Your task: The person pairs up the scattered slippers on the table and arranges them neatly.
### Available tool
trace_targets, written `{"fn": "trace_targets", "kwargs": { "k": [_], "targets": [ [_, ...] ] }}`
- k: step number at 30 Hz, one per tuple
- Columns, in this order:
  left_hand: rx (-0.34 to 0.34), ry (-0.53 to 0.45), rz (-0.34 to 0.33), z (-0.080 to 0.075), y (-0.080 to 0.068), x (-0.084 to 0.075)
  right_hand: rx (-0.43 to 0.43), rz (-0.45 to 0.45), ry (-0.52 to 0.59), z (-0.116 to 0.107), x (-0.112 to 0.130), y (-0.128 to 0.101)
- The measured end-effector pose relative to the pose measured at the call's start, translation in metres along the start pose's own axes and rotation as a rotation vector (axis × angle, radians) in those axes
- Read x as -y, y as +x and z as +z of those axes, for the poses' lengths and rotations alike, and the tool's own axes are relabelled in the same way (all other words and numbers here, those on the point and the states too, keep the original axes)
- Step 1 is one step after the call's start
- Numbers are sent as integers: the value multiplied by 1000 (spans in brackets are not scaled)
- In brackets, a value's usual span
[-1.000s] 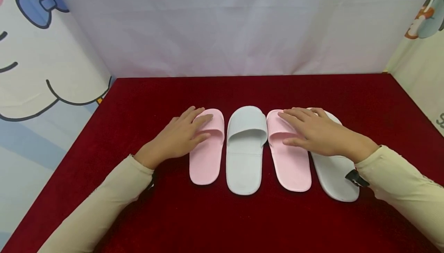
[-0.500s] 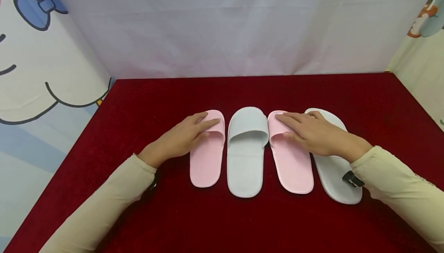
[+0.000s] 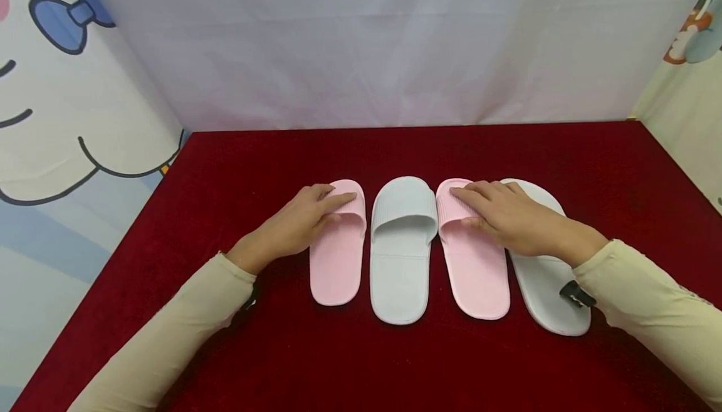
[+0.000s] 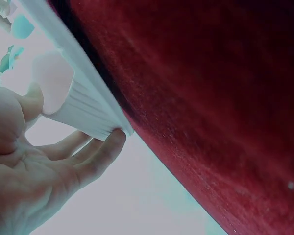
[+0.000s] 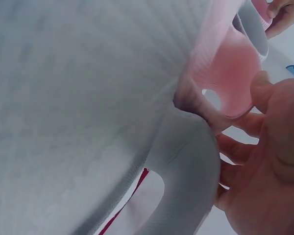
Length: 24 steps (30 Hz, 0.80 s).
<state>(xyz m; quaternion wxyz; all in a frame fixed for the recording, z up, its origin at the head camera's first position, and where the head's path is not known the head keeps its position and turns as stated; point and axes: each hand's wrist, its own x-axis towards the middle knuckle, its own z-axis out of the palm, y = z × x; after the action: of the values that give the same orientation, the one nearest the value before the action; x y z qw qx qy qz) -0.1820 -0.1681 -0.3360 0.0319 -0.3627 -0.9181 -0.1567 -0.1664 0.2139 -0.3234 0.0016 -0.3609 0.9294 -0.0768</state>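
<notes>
Side by side lie two pink slippers and two white slippers, toes away from me. My left hand (image 3: pixel 290 224) pinches the ribbed strap of the leftmost pink slipper (image 3: pixel 336 271), its thumb at the opening and fingers over the front; the left wrist view shows the strap (image 4: pixel 85 112) between them. My right hand (image 3: pixel 516 221) holds the strap of the other pink slipper (image 3: pixel 476 283), thumb at its opening. That hand partly covers the rightmost white slipper (image 3: pixel 549 293), whose strap touches its fingers in the right wrist view. Between the pink slippers sits the second white slipper (image 3: pixel 399 290).
The slippers lie on a dark red cloth-covered table (image 3: pixel 282 362). A pale curtain (image 3: pixel 366 48) hangs along its far edge, with cartoon-printed fabric (image 3: pixel 96 130) at the left. The second white slipper touches the right-hand pink one near their straps.
My fingers, spread out over the pink slippers a second ago, have drawn in around their straps. The slippers stay in place; the head view has shifted slightly.
</notes>
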Motion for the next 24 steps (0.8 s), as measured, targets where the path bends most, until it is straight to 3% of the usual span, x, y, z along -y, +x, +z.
{"fn": "trace_targets", "kwargs": {
  "k": [18,24],
  "targets": [
    [-67,45,-15,-5,-5,-2,-55,-23,-6,-13,4,3],
    [-70,50,-46,-7,-7,-1,-58,17,-8,-22,7,6]
  ]
}}
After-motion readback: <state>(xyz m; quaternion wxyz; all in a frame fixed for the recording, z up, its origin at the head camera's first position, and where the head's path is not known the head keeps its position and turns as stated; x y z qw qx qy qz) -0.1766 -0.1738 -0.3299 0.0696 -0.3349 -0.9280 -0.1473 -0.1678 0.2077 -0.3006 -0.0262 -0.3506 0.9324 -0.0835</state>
